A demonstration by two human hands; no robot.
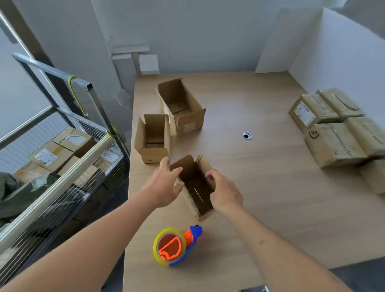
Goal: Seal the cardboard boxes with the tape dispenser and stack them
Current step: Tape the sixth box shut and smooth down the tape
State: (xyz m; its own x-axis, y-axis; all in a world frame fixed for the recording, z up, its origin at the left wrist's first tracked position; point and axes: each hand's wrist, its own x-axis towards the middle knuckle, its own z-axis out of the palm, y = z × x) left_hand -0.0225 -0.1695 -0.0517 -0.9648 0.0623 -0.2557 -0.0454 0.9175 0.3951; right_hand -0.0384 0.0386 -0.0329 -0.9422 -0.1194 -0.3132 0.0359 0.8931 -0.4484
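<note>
A small open cardboard box stands near the front of the wooden table, its flaps up. My left hand is spread against its left flap with the fingers straight. My right hand curls over the right flap and grips it. A tape dispenser, blue and orange with a yellow-rimmed tape roll, lies on the table just in front of the box, untouched. Two more open boxes sit further back: a mid-sized one and a larger one.
Several taped boxes are stacked at the table's right side by a white partition. A cable hole marks the table's middle. Left of the table stands a wire cage cart holding parcels.
</note>
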